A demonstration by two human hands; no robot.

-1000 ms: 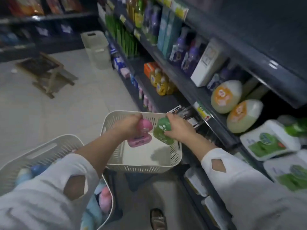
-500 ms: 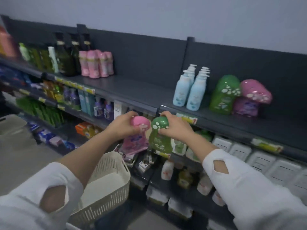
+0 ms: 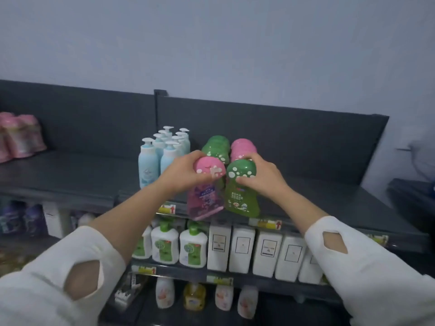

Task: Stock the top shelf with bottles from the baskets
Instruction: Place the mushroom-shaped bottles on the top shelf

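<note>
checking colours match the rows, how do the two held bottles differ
The pink mushroom-cap bottle is in the left hand, the green mushroom-cap bottle in the right hand. The pink one is held in front of the shelved green row, the green one in front of the shelved pink row. Both share shape and white-spotted caps.

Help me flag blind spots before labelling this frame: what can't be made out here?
- Head view: the green row and pink row on the top shelf are partly covered by the left hand, the right hand and the bottles they hold; no count is possible.
- Print on the held pink bottle and green bottle: too small and blurred.
- pink packs: cut off by the left edge, blurred.
- No baskets in view.
</note>
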